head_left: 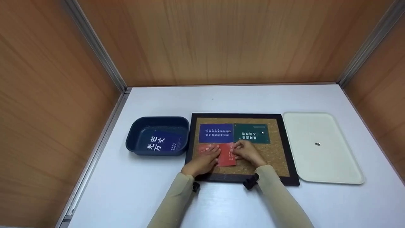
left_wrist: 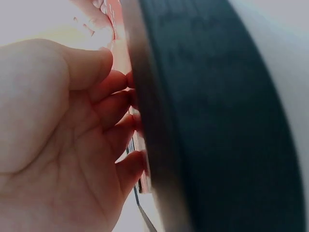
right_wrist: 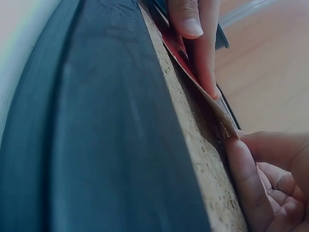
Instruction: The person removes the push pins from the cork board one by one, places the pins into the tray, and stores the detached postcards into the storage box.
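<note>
Left hand (head_left: pixel 203 161), fingers extended, presses red card (head_left: pixel 226 155) toward corkboard's (head_left: pixel 277 161) front left corner, presumably steadying it; right hand (head_left: pixel 249 153) pinches the card's right edge.

Left sleeve (head_left: pixel 172 202), right sleeve (head_left: pixel 281 199): long, plain, pale khaki, matte, softly creased, wider toward worktop's (head_left: pixel 104 202) near edge. Cuffs (head_left: pixel 267 172) reach wrists. Left hand (head_left: pixel 204 160), right hand (head_left: pixel 250 154) bare. Small black device on inner side of each wrist: right device (head_left: pixel 251 182) blocky, angular; left device (head_left: pixel 196 187) partly hidden by sleeve. In right wrist view, one fingernail (right_wrist: pixel 193 27) short, smooth, rounded.
</note>
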